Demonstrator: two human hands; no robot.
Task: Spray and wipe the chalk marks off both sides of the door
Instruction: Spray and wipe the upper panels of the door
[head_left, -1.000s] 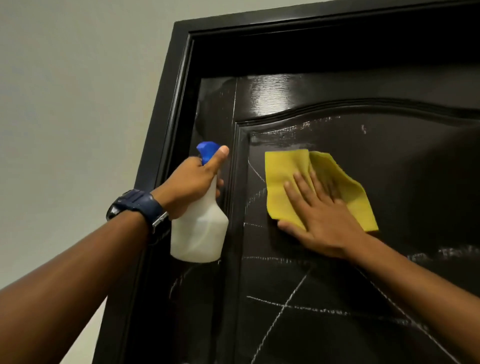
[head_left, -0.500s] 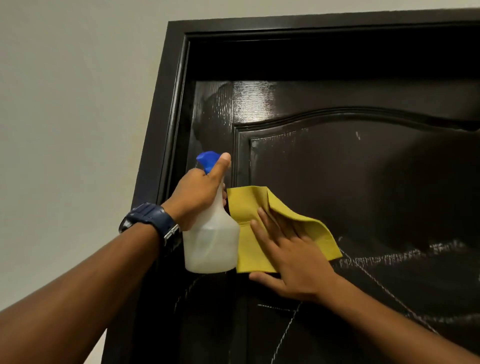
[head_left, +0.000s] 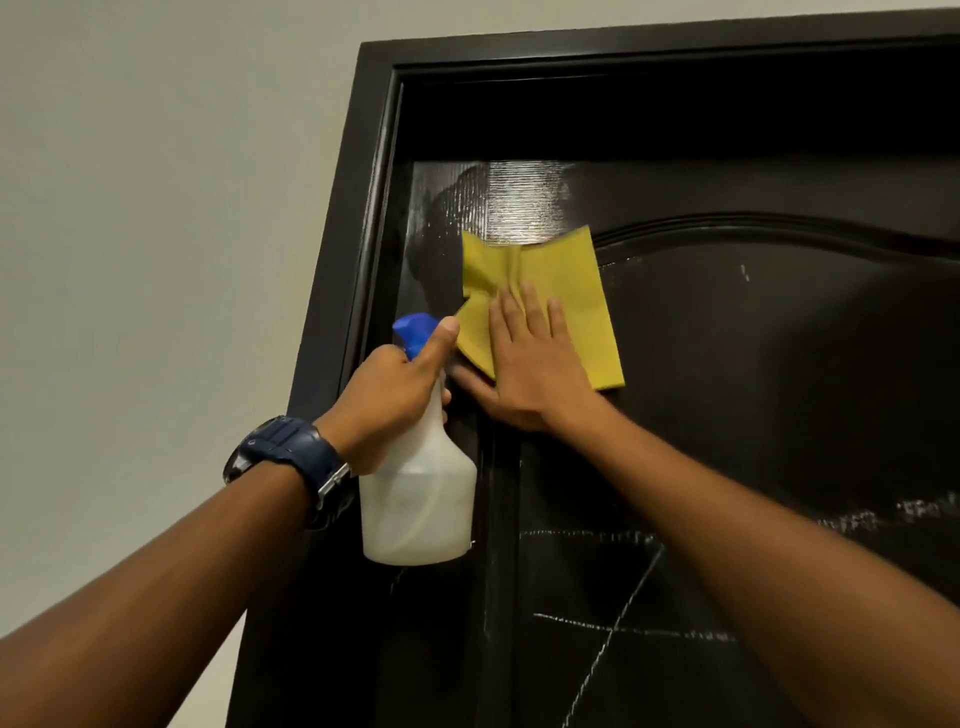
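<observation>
The left hand (head_left: 395, 400) grips a white spray bottle (head_left: 418, 499) at the centre of the frame, its long axis upright, the blue nozzle (head_left: 413, 332) on top pointing to the upper left. No label is readable. The right hand (head_left: 530, 369), fingers straight, presses a yellow cloth (head_left: 566, 291) flat on the dark door (head_left: 779, 364), above the chalk marks (head_left: 613, 629) at the lower right.

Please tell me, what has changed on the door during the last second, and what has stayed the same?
The right hand swept the yellow cloth down and leftward, then back up to the panel's upper left corner; chalk lines it crossed are gone. Unchanged: the left hand grips the spray bottle, and chalk marks remain lower on the door.
</observation>
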